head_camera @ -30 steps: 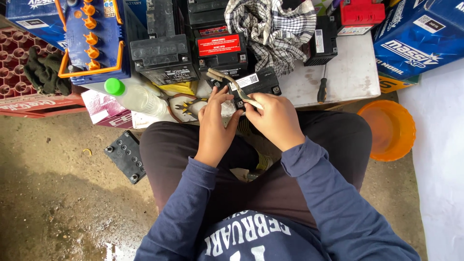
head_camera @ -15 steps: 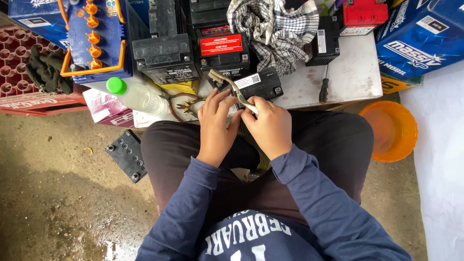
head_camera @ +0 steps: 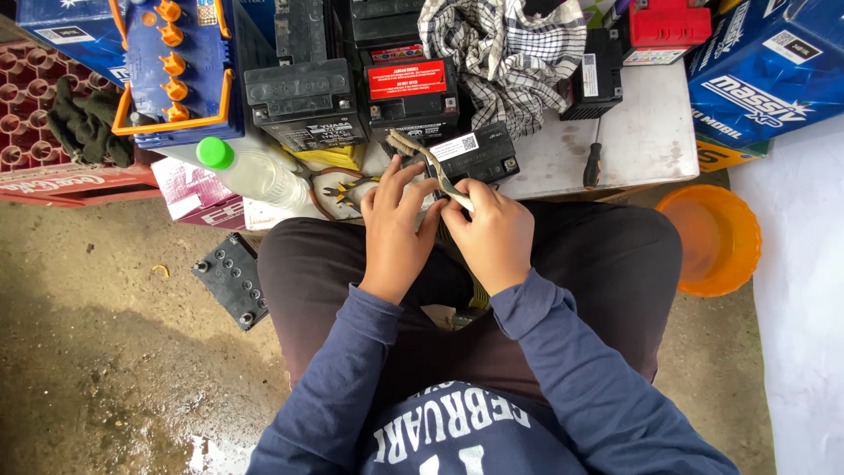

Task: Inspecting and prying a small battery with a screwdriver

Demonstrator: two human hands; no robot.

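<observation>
Right hand (head_camera: 492,233) fingers clenched round a small brush (head_camera: 428,162), bristle head up by the small black battery (head_camera: 479,156) at the table (head_camera: 637,141) front edge. Left hand (head_camera: 397,224) fingers curled against that battery's near side; can't tell if they grip it. White rectangular label with a square code patch on the battery top. Behind it, a black battery with a red rectangular label (head_camera: 406,79). Blue battery (head_camera: 176,66), orange caps and handle, top left. Blue box (head_camera: 760,66) with white lettering, top right. Red-topped battery (head_camera: 668,25) beside it. Pink-and-white carton (head_camera: 189,189) at the left, under a bottle (head_camera: 251,171) with green cap. Checked cloth (head_camera: 505,53) top centre. Orange bowl (head_camera: 712,237) on floor, right. Versus half a second ago: both hands sit slightly lower and closer, brush tilted more upright; packages unchanged.
</observation>
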